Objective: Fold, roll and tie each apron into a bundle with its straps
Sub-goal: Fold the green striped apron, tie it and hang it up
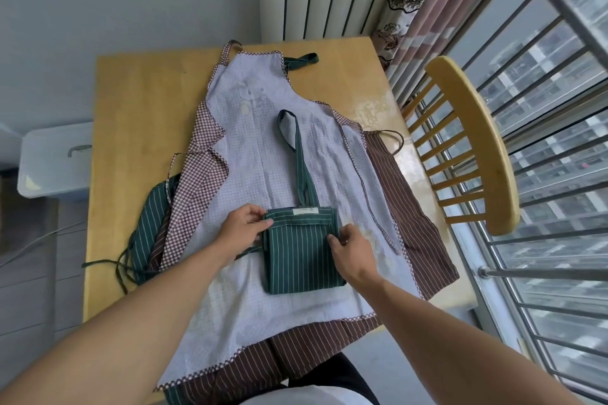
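Observation:
A green striped apron lies folded into a small rectangle on top of a pale checked apron spread flat on the wooden table. Its neck loop stretches away from me. My left hand pinches the folded apron's upper left corner. My right hand grips its right edge with curled fingers. A thin green strap runs out from the fold's left side under my left wrist. A brown striped apron lies beneath the checked one, showing at the right and near edges.
Another green striped apron sticks out at the left from under the pile, its straps trailing to the table edge. A wooden chair stands at the table's right, beside a railed window. A white bin sits left of the table.

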`<state>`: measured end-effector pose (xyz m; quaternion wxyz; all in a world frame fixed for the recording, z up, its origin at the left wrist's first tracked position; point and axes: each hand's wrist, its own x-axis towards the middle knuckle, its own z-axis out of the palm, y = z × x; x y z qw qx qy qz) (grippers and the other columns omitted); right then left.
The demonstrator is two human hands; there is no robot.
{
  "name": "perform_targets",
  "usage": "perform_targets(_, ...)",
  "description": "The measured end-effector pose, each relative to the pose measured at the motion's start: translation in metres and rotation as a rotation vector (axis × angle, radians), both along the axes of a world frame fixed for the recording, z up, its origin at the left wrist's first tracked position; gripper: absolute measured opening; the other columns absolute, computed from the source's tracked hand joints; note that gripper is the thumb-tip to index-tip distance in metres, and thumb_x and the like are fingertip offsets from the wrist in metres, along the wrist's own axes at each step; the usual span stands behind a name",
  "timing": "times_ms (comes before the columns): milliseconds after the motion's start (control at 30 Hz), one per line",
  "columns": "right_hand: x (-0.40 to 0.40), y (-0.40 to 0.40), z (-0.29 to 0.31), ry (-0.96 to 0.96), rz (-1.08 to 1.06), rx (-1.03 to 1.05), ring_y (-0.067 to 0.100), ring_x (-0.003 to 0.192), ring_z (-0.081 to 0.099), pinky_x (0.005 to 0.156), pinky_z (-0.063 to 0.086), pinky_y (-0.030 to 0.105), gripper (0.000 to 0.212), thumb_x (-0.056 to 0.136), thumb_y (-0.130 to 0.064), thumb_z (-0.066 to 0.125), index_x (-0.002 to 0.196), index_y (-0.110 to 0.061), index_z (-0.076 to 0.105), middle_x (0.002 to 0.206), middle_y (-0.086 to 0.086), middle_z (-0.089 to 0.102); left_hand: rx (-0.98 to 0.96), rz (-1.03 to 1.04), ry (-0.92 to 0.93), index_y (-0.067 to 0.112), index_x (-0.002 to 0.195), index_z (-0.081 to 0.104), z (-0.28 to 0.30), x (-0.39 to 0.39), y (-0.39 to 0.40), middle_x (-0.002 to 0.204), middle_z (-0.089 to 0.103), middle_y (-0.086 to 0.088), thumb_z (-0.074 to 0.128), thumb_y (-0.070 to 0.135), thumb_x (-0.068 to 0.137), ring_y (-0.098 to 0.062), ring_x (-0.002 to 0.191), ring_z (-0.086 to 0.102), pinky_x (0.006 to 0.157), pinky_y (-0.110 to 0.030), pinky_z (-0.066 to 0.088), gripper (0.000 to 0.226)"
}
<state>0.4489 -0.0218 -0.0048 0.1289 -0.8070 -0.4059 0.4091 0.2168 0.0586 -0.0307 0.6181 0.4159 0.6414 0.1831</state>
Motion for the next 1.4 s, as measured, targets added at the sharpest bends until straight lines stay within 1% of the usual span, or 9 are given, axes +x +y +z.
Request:
perform_targets(233,0.005,0.009,-0.006,-0.008,-0.003,-0.053,0.012,0.071,0.056,0.061,0.044,0.029,0.018,0.104,-0.035,0.054,0.098,-0.018,0.051,0.084,-0.002,0.061,-0.006,-0.027,0.060,0.014,0.101,0.063,-0.010,0.007,0.011,0.102,0.077,-0.003,0.073,0.014,0.093,-0.021,0.077,0.072,0.081,-0.048,0.061,0.013)
perform_targets(367,0.009,0.015,-0.002,-0.126,0.061,-0.127,0.012,0.088,0.061,0.079,0.053,0.033,0.029,0.100,-0.040,0.060,0.117,-0.019,0.051,0.106,-0.006,0.059,0.015,0.003,0.120,0.018,0.097,0.065,-0.017,0.010,0.013,0.098,0.075,-0.002,0.079,0.019,0.088,-0.027,0.083,0.075,0.079,-0.051,0.063,0.017)
perform_targets(633,-0.002,-0.007,-0.016,-0.447,1.256,0.174,0.026,0.150,0.024,0.126,0.014,0.052,0.086,0.085,-0.067,0.059,0.156,-0.030,0.028,0.163,0.003,0.029,0.557,-0.031,0.449,0.022,0.111,0.058,-0.003,0.019,0.007,0.094,0.057,0.009,0.079,0.029,0.087,-0.011,0.081,0.058,0.063,-0.027,0.048,0.032)
perform_targets(767,0.003,-0.011,-0.020,-0.409,1.234,0.072,0.023,0.158,0.001,0.123,-0.010,0.042,0.088,0.089,-0.046,0.057,0.162,-0.032,0.010,0.171,0.000,0.004,0.688,-0.670,0.388,0.028,0.117,0.062,0.014,0.012,-0.017,0.102,0.060,0.015,0.063,0.060,0.088,-0.005,0.096,0.055,0.091,-0.035,0.055,0.043)
perform_targets(933,0.006,-0.016,-0.021,-0.459,1.293,0.037,0.018,0.155,-0.017,0.126,-0.010,0.044,0.090,0.091,-0.023,0.047,0.162,-0.030,-0.008,0.169,-0.004,-0.016,0.502,-1.150,0.514,0.033,0.162,0.008,-0.004,-0.012,-0.048,0.168,0.003,0.015,0.063,0.079,0.074,-0.005,0.153,0.000,0.122,-0.029,-0.003,0.114)
perform_targets(1067,0.016,-0.009,-0.015,-0.164,0.941,0.104,0.008,0.148,0.034,0.124,0.020,0.031,0.054,0.100,-0.028,0.043,0.153,-0.029,0.041,0.161,-0.004,0.039,0.473,-1.084,0.448,0.036,0.162,0.008,-0.002,-0.017,-0.048,0.168,0.001,0.019,0.070,0.062,0.081,0.007,0.145,-0.008,0.120,-0.027,-0.007,0.106)
perform_targets(1167,0.019,0.003,-0.001,0.016,0.563,0.069,0.004,0.076,0.060,0.079,0.058,0.035,0.020,0.108,-0.033,0.041,0.106,-0.026,0.060,0.097,-0.004,0.070,0.323,-0.925,0.367,0.036,0.159,0.024,0.004,-0.012,-0.039,0.166,0.022,0.012,0.073,0.058,0.081,-0.006,0.150,0.018,0.124,-0.033,0.015,0.094)
perform_targets(1267,0.018,0.025,0.009,0.113,0.382,0.049,0.010,0.070,0.058,0.064,0.048,0.027,0.027,0.102,-0.052,0.052,0.095,-0.027,0.058,0.081,-0.006,0.063,0.170,-0.648,0.270,0.028,0.129,0.063,0.012,-0.002,-0.023,0.119,0.067,0.004,0.060,0.062,0.092,-0.010,0.096,0.066,0.088,-0.032,0.056,0.050)
perform_targets(1400,0.031,0.043,0.004,0.275,0.262,-0.061,0.007,0.088,0.071,0.071,0.053,0.018,0.057,0.077,-0.052,0.085,0.120,-0.027,0.058,0.101,-0.008,0.073,0.087,-0.411,0.237,0.014,0.068,0.056,0.011,0.013,-0.006,0.056,0.049,0.004,0.060,0.046,0.099,-0.009,0.044,0.043,0.046,-0.025,0.035,0.044)
